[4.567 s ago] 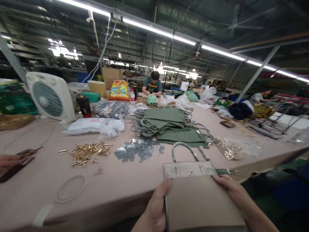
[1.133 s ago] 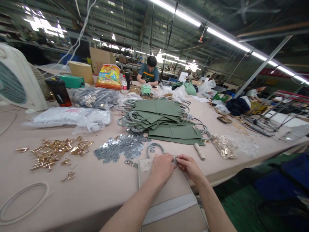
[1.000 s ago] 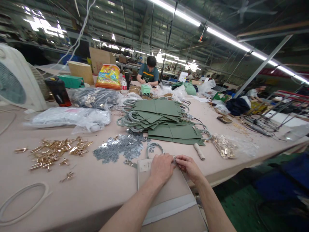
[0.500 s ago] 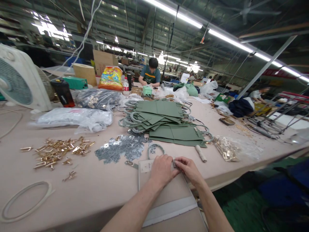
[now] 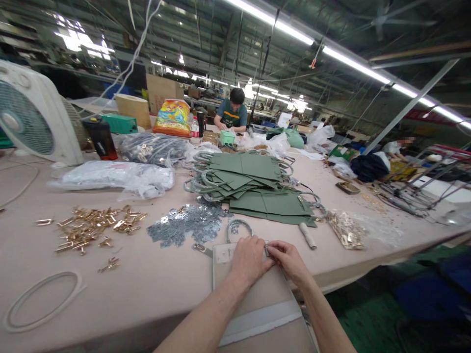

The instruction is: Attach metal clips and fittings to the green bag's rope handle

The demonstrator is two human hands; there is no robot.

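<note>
A beige bag panel with a pale band across it lies in front of me, overhanging the table's near edge. My left hand grips its top edge, fingers curled over the far side. At the top right corner my right hand is closed, thumb and forefinger pinching a small metal plate against the panel. A cord handle in clear wrapping loops up beyond the top edge. On the panel's left, a strap with a metal fitting sticks out. My left fingertips are partly hidden.
Loose grey metal plates and gold fittings are heaped to the left. Green bag pieces with handles are stacked ahead. A bag of fittings and a rolled piece lie right. Another person works across the table.
The view has shifted slightly, so the scene sits a little further right. Both hands stay in nearly the same place on the panel.
</note>
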